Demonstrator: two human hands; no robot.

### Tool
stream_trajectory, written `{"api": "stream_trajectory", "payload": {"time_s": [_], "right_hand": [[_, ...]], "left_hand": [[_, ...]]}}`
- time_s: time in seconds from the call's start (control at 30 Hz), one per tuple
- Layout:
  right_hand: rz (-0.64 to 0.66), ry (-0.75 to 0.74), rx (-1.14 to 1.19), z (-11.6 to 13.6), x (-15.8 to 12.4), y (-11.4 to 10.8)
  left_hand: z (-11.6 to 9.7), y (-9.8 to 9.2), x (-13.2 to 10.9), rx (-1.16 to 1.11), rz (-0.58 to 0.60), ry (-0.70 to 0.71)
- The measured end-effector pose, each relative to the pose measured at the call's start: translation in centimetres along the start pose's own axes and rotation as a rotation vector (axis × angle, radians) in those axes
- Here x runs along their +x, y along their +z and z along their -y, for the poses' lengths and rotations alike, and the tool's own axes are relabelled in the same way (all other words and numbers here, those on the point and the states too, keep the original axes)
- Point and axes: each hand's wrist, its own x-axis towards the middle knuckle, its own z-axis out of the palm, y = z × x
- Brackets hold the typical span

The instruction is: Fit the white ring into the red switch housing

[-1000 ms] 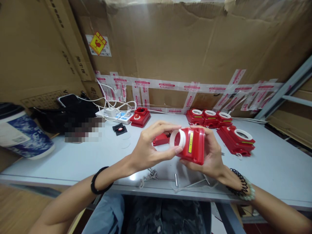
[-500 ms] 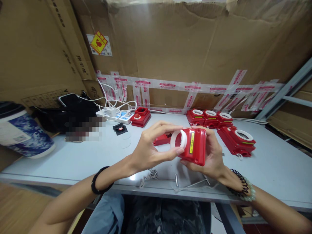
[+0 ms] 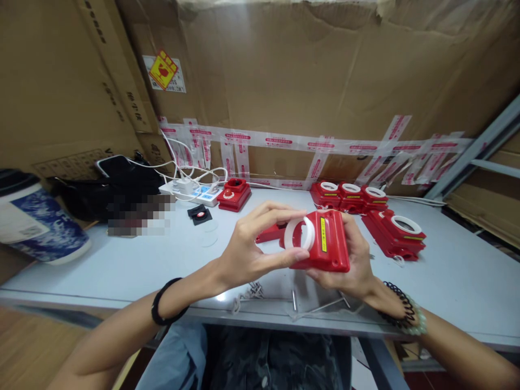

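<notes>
Holding a red housing above the near edge of the grey table, the right hand cupped it from behind and below, fingers closed around its back and lower edge. The housing was tilted, its face turned up and toward the left, a yellow label strip running down that face.

The left hand was at the housing's round opening, where a white ring sat. Thumb below and forefinger above were pinched on the ring's rim; the remaining fingers were curled in loosely. Whether the ring was fully seated in the opening could not be told.

A black band sat on the left wrist; a black coil band and pale beads on the right.

Directly behind the hands, a flat red part lay on the table, partly hidden. To the right rear, a row of three red housings with white rings stood near the cardboard wall, and just beside them lay another ringed unit. At centre rear, a red unit with a button sat just beside a white power strip with cables. A small black square piece lay near it. Thin metal pins lay on the table under the hands. A blue-and-white tub stood at far left.
</notes>
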Motion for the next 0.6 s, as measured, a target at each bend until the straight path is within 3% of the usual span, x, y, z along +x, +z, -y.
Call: {"api": "stream_trajectory", "payload": {"time_s": [0.4, 0.6], "right_hand": [[0.079, 0.022, 0.061, 0.51, 0.66, -0.36], [0.116, 0.23, 0.25, 0.28, 0.35, -0.39]], "left_hand": [[-0.09, -0.13, 0.12, 0.044, 0.017, 0.092], [-0.12, -0.07, 0.06, 0.089, 0.03, 0.119]]}}
